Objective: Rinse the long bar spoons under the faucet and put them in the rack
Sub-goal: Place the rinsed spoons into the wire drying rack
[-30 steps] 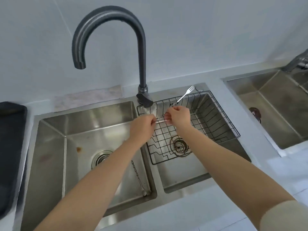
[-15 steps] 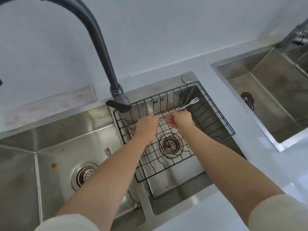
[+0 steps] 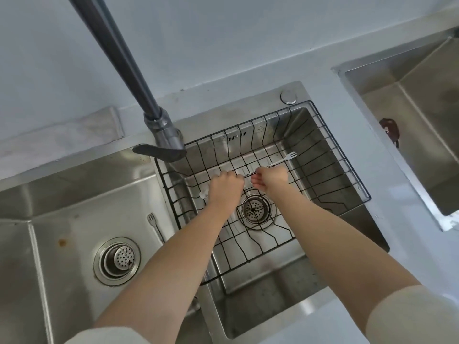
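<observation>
Our left hand (image 3: 224,186) and right hand (image 3: 270,178) are pinched close together on one long, slim steel bar spoon (image 3: 283,161), its forked end jutting right, low inside the black wire rack (image 3: 323,155) over the right steel basin (image 3: 298,289). We judge this the placing step: next we lay it flat on the wires and let go, then fetch the second fork-tipped steel spoon (image 3: 154,225) from the left basin (image 3: 69,214).

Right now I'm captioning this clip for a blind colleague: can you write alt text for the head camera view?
Two bare hands, left hand and right hand, hold a long bar spoon with a forked end over a black wire rack set in the right sink basin. A second bar spoon lies in the left basin, and the dark faucet rises behind.
</observation>
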The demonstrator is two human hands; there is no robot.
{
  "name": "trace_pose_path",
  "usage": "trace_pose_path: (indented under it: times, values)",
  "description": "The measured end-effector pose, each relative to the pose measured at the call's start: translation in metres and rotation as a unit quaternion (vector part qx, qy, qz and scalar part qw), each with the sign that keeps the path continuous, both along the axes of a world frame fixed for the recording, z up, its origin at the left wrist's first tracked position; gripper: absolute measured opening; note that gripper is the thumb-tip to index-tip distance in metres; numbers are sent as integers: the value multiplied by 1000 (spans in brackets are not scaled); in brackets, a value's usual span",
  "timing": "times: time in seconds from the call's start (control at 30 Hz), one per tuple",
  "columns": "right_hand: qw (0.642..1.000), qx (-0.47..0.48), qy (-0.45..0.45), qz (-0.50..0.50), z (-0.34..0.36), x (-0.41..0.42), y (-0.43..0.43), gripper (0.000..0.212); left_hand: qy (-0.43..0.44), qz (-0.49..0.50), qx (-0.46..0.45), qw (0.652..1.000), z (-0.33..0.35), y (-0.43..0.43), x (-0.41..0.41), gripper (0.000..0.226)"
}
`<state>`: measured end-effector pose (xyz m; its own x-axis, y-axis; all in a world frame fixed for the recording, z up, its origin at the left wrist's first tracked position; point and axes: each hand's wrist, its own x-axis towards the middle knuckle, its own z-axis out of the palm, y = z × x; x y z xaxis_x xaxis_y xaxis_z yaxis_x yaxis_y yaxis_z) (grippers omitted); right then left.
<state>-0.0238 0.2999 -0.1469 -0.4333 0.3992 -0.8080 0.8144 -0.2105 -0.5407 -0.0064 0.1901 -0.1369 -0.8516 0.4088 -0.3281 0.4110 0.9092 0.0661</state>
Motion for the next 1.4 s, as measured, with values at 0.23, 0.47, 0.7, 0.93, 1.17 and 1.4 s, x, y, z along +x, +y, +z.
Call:
trace_pose_path:
  times: [0.23, 0.47, 0.7, 0.93, 1.17, 1.4]
  values:
    - [999, 33, -3, 25, 3, 1, -4, 9, 11, 19, 16, 1000, -3, -8, 8, 30]
    - [963, 201, 63, 171, 44, 20, -30, 29, 105, 93, 136, 981, 22, -39, 43, 32]
    - [902, 246, 205, 289, 91, 50, -103, 25, 138, 226, 181, 947, 44, -109, 100, 22]
    - [836, 218, 225, 451, 93, 85, -184, 20, 31, 366, 176, 913, 23, -168, 137, 27]
    - [785, 218, 116, 569, 45, 97, -225, 24, -159, 493, 183, 836, -15, -170, 160, 29]
    - [750, 229, -1, 621, -16, 92, -235, 37, -250, 603, 251, 715, -51, -158, 165, 27]
